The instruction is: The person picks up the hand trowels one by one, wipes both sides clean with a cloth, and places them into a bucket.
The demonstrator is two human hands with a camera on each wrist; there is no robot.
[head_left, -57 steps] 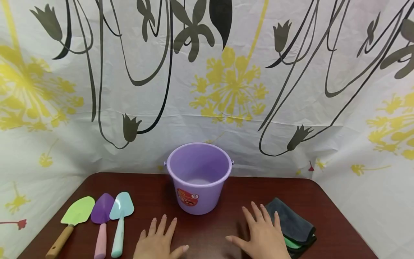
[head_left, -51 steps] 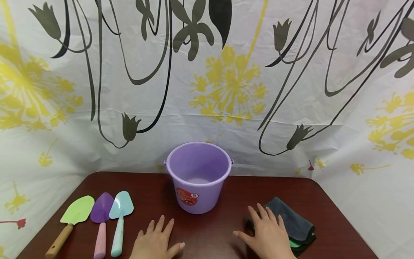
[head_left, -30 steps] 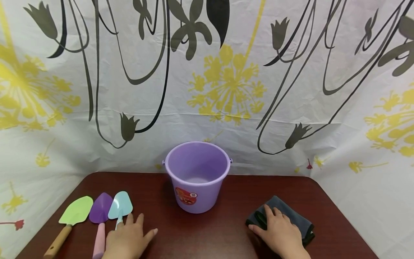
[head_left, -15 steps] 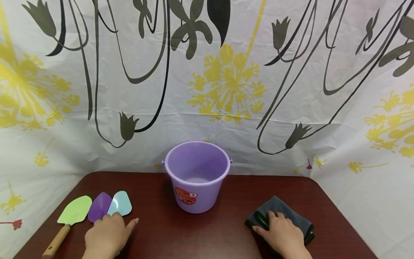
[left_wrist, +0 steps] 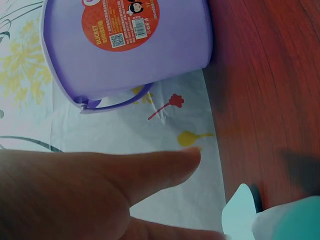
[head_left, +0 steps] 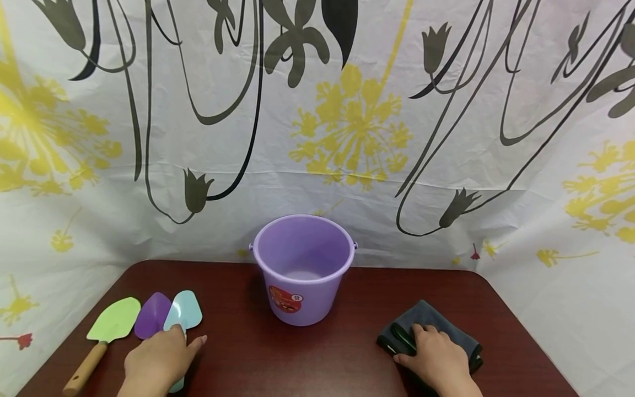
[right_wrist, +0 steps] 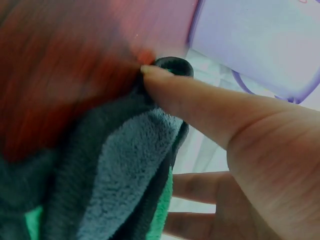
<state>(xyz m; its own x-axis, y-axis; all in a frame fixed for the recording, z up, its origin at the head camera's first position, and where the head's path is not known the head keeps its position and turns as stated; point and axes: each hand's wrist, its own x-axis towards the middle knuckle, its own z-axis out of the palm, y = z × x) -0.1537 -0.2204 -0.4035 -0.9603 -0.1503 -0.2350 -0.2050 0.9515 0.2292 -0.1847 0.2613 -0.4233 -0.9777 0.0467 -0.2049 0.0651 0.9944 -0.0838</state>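
White sheet (head_left: pixel 278 231) printed with grey stems and yellow flowers hangs behind a dark red-brown table (head_left: pixel 317 364). A person's two hands reach in from the near edge. Two seconds ago both were spread, fingers apart, closer to the middle; each is now at something.

The left hand (head_left: pixel 161 355) has shifted left and lies over the handles of the purple trowel (head_left: pixel 151 315) and the blue trowel (head_left: pixel 187 309). Its thumb stands straight, apart from the rest. Its other fingers are mostly hidden, so whether they hold a handle cannot be told.

The right hand (head_left: pixel 436 355) has come onto the folded grey cloth (head_left: pixel 430 317) at the table's right and grips it, fingers bent over the top, thumb at the front edge, the fabric bunched between. Green lining shows in the right wrist view. Both sides are thus engaged at once, though trowels and cloth lie about where they did.

The purple bucket (head_left: pixel 319 298) stands upright at the back, between the hands and beyond them, unmoved, its red sticker facing front. Left of the purple trowel lies the green trowel (head_left: pixel 116 318). The three blades sit close together, purple and blue meeting at their edges, which leaves the left hand little room among them.
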